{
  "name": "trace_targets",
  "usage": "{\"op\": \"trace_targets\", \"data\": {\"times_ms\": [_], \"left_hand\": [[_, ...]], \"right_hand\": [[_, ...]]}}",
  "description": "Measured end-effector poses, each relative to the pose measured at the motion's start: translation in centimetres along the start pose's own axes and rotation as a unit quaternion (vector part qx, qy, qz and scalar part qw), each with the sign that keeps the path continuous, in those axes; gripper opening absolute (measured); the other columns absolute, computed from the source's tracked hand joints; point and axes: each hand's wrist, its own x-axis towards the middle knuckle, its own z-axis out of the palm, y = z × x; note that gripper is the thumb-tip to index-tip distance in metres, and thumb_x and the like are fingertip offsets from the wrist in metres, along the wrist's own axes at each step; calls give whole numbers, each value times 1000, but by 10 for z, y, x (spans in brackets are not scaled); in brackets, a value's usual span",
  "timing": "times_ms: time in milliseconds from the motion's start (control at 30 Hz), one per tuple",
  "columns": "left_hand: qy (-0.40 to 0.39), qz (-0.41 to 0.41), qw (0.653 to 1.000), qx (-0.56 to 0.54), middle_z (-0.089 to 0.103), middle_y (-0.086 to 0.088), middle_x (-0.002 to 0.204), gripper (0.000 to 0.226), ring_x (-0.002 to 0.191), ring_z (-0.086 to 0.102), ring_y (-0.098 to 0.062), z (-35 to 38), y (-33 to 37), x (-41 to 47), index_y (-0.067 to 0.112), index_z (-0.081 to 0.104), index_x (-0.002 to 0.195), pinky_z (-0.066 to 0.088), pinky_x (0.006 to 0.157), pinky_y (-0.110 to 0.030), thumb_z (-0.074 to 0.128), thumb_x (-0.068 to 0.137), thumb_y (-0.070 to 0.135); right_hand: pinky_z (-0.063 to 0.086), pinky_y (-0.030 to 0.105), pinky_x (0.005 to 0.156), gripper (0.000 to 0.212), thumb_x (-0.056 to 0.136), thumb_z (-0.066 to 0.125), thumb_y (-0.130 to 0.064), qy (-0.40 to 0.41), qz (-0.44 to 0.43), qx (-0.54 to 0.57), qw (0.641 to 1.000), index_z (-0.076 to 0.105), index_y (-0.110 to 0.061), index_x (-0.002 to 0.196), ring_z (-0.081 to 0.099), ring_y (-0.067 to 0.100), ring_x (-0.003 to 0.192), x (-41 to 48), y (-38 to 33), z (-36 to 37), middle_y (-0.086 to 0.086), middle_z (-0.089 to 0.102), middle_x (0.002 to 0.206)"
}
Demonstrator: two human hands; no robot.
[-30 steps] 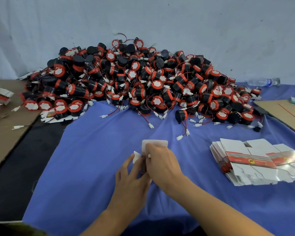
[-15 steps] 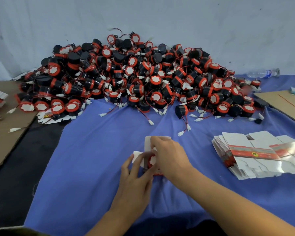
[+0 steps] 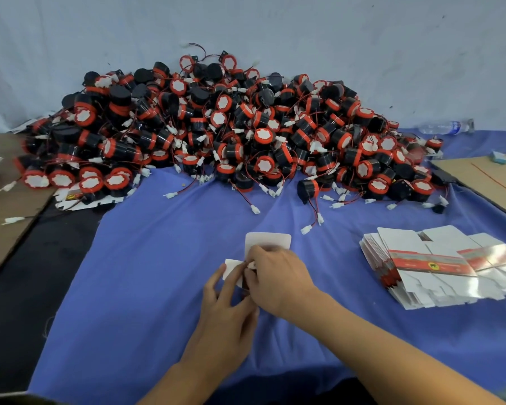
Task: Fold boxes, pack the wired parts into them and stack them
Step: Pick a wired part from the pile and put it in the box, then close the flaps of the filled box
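Shifting right hand (image 3: 278,280) over box (image 3: 231,267) mouth since last frame, pinching white connector (image 3: 251,265). Gripping box with left hand (image 3: 228,305). Packing step; next likely tucking it in, closing flap (image 3: 268,242).

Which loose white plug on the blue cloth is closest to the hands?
The white plug on red-black wires, just up-right of the right hand; every other plug lies farther back.

Soft even light, glare on the flat cartons (image 3: 438,267), edges bowed
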Motion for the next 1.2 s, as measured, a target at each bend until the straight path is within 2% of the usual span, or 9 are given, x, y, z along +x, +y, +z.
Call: {"op": "trace_targets", "data": {"times_ms": [167, 300, 467, 700, 867, 967, 1067, 1133, 1200], "left_hand": [[11, 0, 1000, -8, 18, 1, 165, 35, 151, 13, -29, 2, -3, 0, 31, 64, 129, 43, 109, -47, 61, 96, 19], [8, -3, 1000, -22, 9, 3, 166, 36, 154, 5, -24, 5, -5, -2, 41, 59, 129, 39, 109, -35, 62, 96, 26], [22, 3, 996, -84, 17, 5, 164, 45, 153, 11, -18, -1, -8, -2, 50, 54, 125, 26, 106, -7, 62, 92, 20], [110, -83, 962, -237, 38, 13, 153, 34, 141, 42, -7, -7, -12, 0, 35, 69, 93, 42, 108, -23, 60, 79, 5], [84, -134, 908, -388, 63, 9, 132, 49, 120, 65, -15, -2, -15, -2, 36, 48, 126, 55, 95, -29, 62, 87, 9], [38, -129, 927, -350, 57, 14, 140, 63, 119, 64, -15, -2, -17, -2, 43, 38, 143, 55, 93, -28, 59, 87, 21], [14, -78, 967, -242, 46, 18, 149, 66, 130, 53, -11, -1, -14, -3, 41, 38, 148, 49, 103, -31, 58, 91, 15], [26, -41, 989, -138, 37, 20, 153, 61, 139, 41, -5, 0, -10, -3, 39, 36, 150, 38, 112, -26, 56, 94, 24], [20, -22, 999, -39, 35, 12, 155, 56, 139, 38, -7, 1, -4, -3, 31, 38, 152, 37, 113, -27, 49, 97, 36]], "right_hand": [[39, 32, 94, 29, 95, 39, -36, -82, -31, -33, 996, 58, -20, 82, 51, 21, 100, -1, 5, -5, -3, 68, 98], [39, 31, 80, 30, 99, 41, -35, -143, -31, -18, 989, 61, -19, 82, 54, 23, 95, 5, 6, -14, 0, 68, 94], [52, 31, 76, 12, 85, 68, -40, -96, 41, 92, 990, 65, -28, 88, 62, 16, 84, 6, 1, -18, -9, 67, 85], [47, 28, 62, 16, 89, 60, -36, -137, 2, 15, 990, 73, -28, 84, 59, 17, 82, 6, 2, -24, -6, 71, 87], [36, 25, 51, 11, 81, 62, -24, -52, 41, 8, 998, 57, -17, 74, 50, 23, 73, 9, -5, -15, -3, 55, 70], [40, 29, 47, 17, 72, 62, -16, -2, 35, 38, 999, 45, -16, 76, 48, 23, 76, 10, -8, -13, -1, 55, 77], [54, 38, 57, 13, 76, 62, -15, -50, 24, 71, 996, 51, -17, 81, 58, 24, 77, 6, 2, -16, -3, 61, 82], [56, 24, 69, 19, 82, 54, -6, -43, 10, 182, 982, 56, -23, 92, 64, 14, 84, -2, 17, -15, -11, 65, 91], [48, 9, 83, 37, 87, 49, 2, 65, -8, 276, 959, 60, -28, 104, 63, 3, 104, -15, 27, -14, -19, 66, 108]]}}
